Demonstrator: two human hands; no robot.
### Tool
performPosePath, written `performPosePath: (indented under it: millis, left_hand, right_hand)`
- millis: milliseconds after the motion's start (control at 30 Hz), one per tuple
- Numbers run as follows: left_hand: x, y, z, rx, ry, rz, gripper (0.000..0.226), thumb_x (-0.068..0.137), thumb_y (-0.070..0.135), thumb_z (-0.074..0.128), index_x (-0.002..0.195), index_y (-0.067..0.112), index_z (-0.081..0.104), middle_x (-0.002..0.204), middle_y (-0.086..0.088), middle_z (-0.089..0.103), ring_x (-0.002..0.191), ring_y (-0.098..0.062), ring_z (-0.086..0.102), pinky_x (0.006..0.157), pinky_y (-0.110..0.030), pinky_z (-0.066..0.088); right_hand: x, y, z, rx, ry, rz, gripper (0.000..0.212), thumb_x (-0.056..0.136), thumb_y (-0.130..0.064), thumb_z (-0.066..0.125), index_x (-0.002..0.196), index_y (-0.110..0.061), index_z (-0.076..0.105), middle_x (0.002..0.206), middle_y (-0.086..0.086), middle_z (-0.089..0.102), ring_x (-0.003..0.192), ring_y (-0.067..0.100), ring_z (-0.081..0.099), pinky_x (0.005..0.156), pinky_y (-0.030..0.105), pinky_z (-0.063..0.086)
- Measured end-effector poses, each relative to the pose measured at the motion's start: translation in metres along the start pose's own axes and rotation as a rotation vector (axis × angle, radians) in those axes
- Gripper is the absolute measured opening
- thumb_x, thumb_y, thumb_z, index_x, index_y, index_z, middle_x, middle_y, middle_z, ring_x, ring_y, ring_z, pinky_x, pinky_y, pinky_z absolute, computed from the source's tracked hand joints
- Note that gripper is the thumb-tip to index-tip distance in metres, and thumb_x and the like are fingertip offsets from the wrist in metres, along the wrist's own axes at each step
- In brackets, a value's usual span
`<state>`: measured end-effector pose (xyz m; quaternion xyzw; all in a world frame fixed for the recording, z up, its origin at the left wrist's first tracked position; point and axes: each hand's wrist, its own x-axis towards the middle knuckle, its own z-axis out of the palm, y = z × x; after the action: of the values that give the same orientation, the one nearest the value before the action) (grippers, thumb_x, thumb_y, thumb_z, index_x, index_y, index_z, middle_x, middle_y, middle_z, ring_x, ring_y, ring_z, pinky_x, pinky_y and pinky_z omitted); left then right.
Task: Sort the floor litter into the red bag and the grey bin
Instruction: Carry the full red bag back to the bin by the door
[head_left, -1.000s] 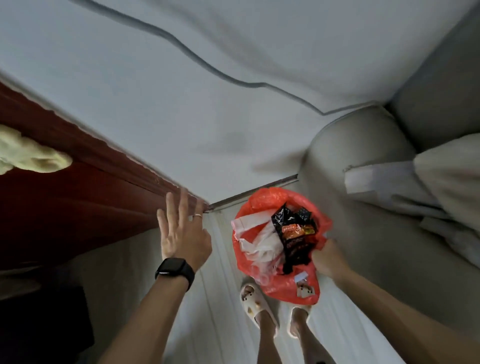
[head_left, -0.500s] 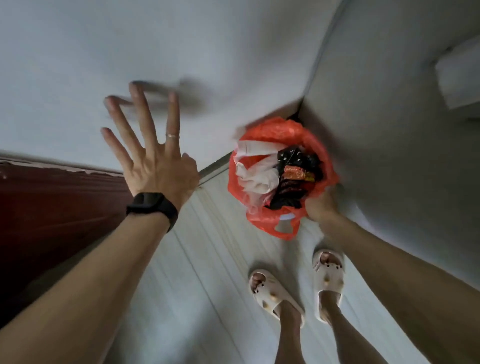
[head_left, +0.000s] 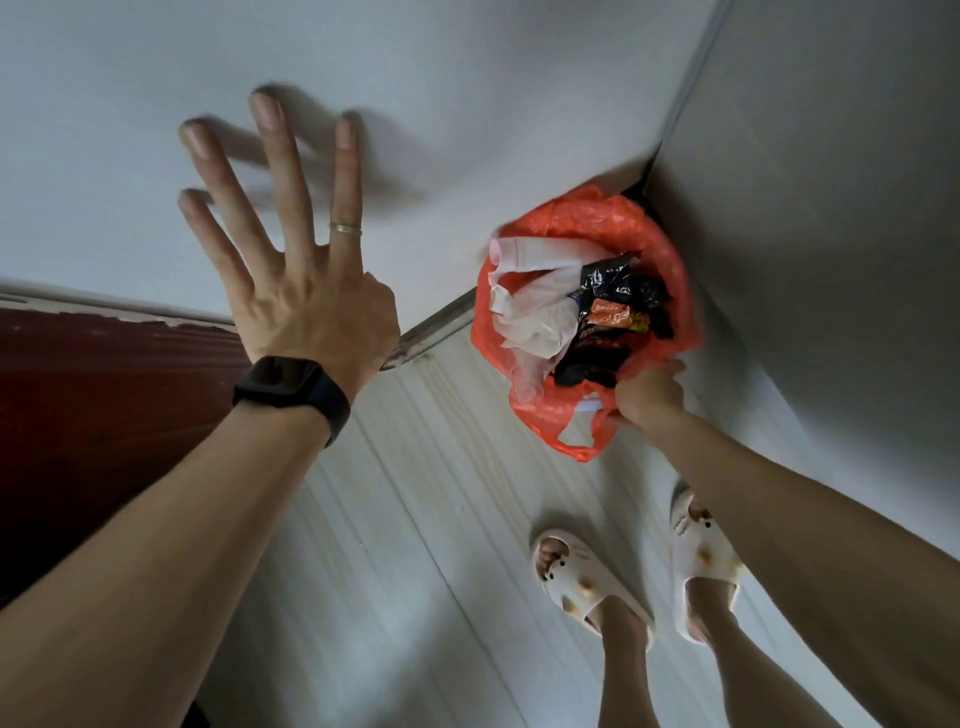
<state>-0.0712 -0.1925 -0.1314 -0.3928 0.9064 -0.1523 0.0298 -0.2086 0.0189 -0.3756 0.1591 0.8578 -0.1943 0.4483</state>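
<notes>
As we look down past our arms, our left hand (head_left: 306, 306) is raised with all its fingers spread wide and holds nothing; it wears a black watch (head_left: 291, 389) at the wrist and a ring (head_left: 345, 228). We cannot tell whether its fingertips touch the wall (head_left: 441, 93) behind them, where they cast a blurred shadow. Our right hand (head_left: 649, 395), lower and well apart from the left, has its fingers curled round the near right rim of the red bag (head_left: 540, 410) and holds it with its mouth open towards us. A loop handle hangs just below that hand. Inside the bag, white plastic (head_left: 535, 306) fills the left side and black wrappers (head_left: 618, 291) the right. Below it our feet stand in pale sandals (head_left: 587, 587) on a floor (head_left: 405, 519) of light planks. A dark red panel (head_left: 104, 415) stands at the left under the hand. Beyond the bag the white wall meets a grey surface (head_left: 831, 208) in a corner.
</notes>
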Motion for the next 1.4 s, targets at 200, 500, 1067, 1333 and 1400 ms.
performPosePath:
  millis: [200,500,1067,1333,1400]
  left_hand:
    - [-0.004,-0.006,-0.001,0.029,-0.007,0.017,0.112,0.07,0.012,0.064,0.155,0.026,-0.006,0.162,-0.019,0.001,0.142,-0.056,0.005,0.114,-0.064,0.0]
    - [-0.004,0.005,-0.007,0.019,-0.021,-0.03,0.116,0.064,0.01,0.064,0.155,0.03,-0.004,0.161,-0.021,0.001,0.141,-0.057,0.004,0.115,-0.061,0.0]
    - [-0.018,0.008,-0.009,0.043,-0.078,-0.038,0.119,0.062,0.014,0.067,0.155,0.033,-0.005,0.163,-0.014,-0.004,0.147,-0.045,0.0,0.113,-0.068,0.003]
    - [-0.045,0.013,-0.089,-0.231,-0.284,-0.213,0.101,0.083,0.021,0.052,0.149,0.038,-0.023,0.162,0.002,-0.016,0.149,-0.031,-0.014,0.117,-0.061,0.0]
    - [-0.057,0.006,-0.13,-0.326,-0.326,-0.269,0.095,0.086,0.021,0.046,0.149,0.039,-0.023,0.163,0.002,-0.008,0.15,-0.025,-0.011,0.119,-0.057,0.001]
  right_hand:
    - [-0.001,-0.016,-0.023,-0.206,0.073,-0.109,0.064,0.092,-0.015,0.059,0.142,-0.001,0.022,0.136,0.027,0.051,0.122,0.043,0.054,0.097,0.043,0.046]
    - [-0.023,0.005,-0.035,-0.12,0.274,-0.13,0.085,0.09,-0.054,0.056,0.146,0.002,0.026,0.142,0.027,0.04,0.126,0.042,0.044,0.1,0.047,0.039]
    - [-0.021,0.008,-0.043,0.002,-0.081,-0.123,0.061,0.088,-0.041,0.06,0.139,-0.012,0.042,0.124,0.015,0.065,0.108,0.036,0.064,0.095,0.045,0.053]
    - [-0.158,-0.012,-0.122,-0.304,-0.239,-0.52,0.026,0.095,-0.03,0.051,0.111,-0.019,0.068,0.104,0.001,0.068,0.098,0.019,0.061,0.084,0.03,0.047]
    - [-0.218,-0.027,-0.15,-0.31,-0.291,-0.654,0.027,0.097,-0.034,0.052,0.116,-0.022,0.067,0.108,-0.004,0.07,0.093,0.01,0.06,0.079,0.024,0.046]
